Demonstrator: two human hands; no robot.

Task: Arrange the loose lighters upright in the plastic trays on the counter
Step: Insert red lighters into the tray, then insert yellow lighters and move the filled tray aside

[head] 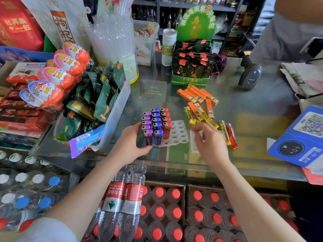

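Observation:
A white plastic tray (180, 132) with round holes sits mid-counter. Rows of purple (147, 135), blue (158, 136) and red lighters (167, 131) stand upright in its left part; its right holes are bare. My left hand (130, 145) holds the tray's left side, thumb under the front edge. My right hand (208, 142) hovers blurred just right of the tray, fingers apart, nothing visibly in it. Loose yellow lighters (201, 117), a yellow one (224, 132) and a red one (231, 135) lie flat beyond it. Orange lighters (197, 96) lie piled further back.
A clear bin of snack packets (111, 109) stands left of the tray. A green display box (190, 81) sits behind the orange pile, a barcode scanner (250, 74) at back right, a blue payment stand (300, 138) at right. A person's sleeve (286, 32) is across the counter.

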